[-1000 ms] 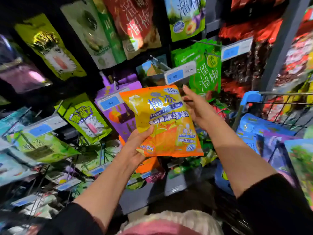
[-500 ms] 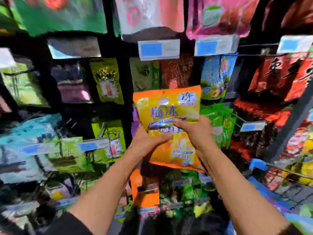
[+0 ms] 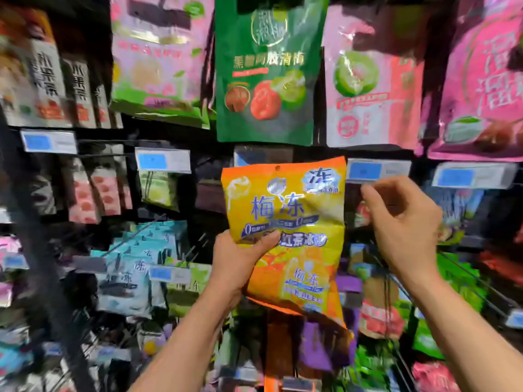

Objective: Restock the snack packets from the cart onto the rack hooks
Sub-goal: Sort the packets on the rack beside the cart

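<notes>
Since a moment ago our right hand (image 3: 402,222) has let go of the orange packet (image 3: 285,230) and drawn off to its 3 o'clock side, and our view has lifted, so a higher row of the rack now fills the top of the frame. Our left hand (image 3: 240,264) alone holds the packet, thumb pressed across its front at about 7 o'clock of the bag, fingers hidden behind it. Our right hand hovers just beside the packet's right edge, fingers loosely curled with thumb and forefinger close together, holding nothing.

We hold the packet upright in front of the rack, below the green packet (image 3: 266,69). Its hang hole (image 3: 277,167) sits at 12 o'clock of the bag, just under a price tag (image 3: 263,155) that is partly hidden behind the top edge.

We judge the step in hand to be threading that hole onto a hook. To do it well, we first find the hook tip; we cannot make it out here, since the frame is blurred and the bag covers that spot. We suggest bringing the right hand to pinch the top seam beside the hole, keeping it taut so the foil does not fold, while the left supports the weight from below. Then we level the hole with the tip and push straight back, away from us.
</notes>
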Available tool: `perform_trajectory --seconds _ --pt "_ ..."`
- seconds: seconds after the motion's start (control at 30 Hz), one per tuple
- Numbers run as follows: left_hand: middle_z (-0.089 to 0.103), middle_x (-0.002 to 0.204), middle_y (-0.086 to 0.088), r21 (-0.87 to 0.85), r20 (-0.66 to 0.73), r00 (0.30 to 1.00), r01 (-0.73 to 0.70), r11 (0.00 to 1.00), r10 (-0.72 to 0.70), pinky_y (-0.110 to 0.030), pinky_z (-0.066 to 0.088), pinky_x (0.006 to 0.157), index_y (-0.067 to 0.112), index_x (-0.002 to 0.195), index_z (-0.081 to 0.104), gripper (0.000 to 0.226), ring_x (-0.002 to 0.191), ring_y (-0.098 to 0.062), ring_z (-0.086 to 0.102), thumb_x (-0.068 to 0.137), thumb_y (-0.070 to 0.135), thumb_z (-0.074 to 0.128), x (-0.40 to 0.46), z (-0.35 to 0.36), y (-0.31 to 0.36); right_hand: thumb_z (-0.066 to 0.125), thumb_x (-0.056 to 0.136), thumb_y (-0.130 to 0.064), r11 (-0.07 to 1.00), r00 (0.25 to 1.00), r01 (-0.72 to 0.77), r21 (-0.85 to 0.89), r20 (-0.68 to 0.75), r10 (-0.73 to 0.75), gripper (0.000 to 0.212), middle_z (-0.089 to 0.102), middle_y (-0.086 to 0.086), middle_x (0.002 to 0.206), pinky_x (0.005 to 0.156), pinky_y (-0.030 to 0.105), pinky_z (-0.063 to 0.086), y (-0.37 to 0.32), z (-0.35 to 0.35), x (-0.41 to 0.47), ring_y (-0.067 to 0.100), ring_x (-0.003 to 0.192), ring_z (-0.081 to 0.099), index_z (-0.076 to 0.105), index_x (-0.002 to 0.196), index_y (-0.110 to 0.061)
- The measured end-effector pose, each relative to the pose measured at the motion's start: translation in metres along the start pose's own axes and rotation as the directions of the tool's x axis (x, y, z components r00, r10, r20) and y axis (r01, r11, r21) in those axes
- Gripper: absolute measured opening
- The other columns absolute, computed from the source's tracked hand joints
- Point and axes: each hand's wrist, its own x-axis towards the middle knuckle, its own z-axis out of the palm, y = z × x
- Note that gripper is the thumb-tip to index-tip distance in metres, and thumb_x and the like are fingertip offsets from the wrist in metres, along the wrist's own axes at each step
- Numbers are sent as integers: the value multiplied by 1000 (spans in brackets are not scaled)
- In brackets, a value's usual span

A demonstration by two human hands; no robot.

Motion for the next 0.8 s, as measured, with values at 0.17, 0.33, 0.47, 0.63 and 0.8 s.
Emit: perform_trajectory --seconds 0.17,0.33,0.47,0.63,0.8 --pt "67 60 23 18 -190 964 -184 983 184 -9 48 51 26 80 66 20 56 8 62 75 9 76 31 -73 62 60 81 -12 844 851 525 -114 102 -516 26 65 14 109 90 26 39 -69 75 45 23 103 54 68 104 -1" --pt "69 62 18 87 -289 923 -240 967 255 -17 52 58 24 76 69 16 58 3 64 73 11 78 58 -133 105 61 73 -23 688 721 691 -222 287 -631 42 60 17 122 101 43 39 -103 148 74 33 116 51 65 111 -5" --pt "73 72 11 115 -365 900 -212 971 240 -27 55 67 20 80 72 17 67 -9 69 68 14 83 69 -174 118 75 66 -28 642 687 719 -267 413 -598 44 66 15 110 101 49 41 -120 193 78 36 108 58 69 104 -6" --pt "70 61 14 146 -477 842 -208 967 253 -20 51 54 22 76 70 16 55 -2 66 71 14 82 75 -234 120 61 69 -44 534 581 807 -254 505 -638 40 71 2 88 93 38 38 -127 249 57 27 88 63 72 97 -18" --pt "71 83 -1 172 -568 789 -166 971 235 -34 55 75 23 77 69 15 73 -16 67 72 31 81 95 -285 122 40 82 -47 559 582 800 -218 509 -634 44 70 1 82 75 37 45 -146 293 43 27 82 62 72 91 -18"
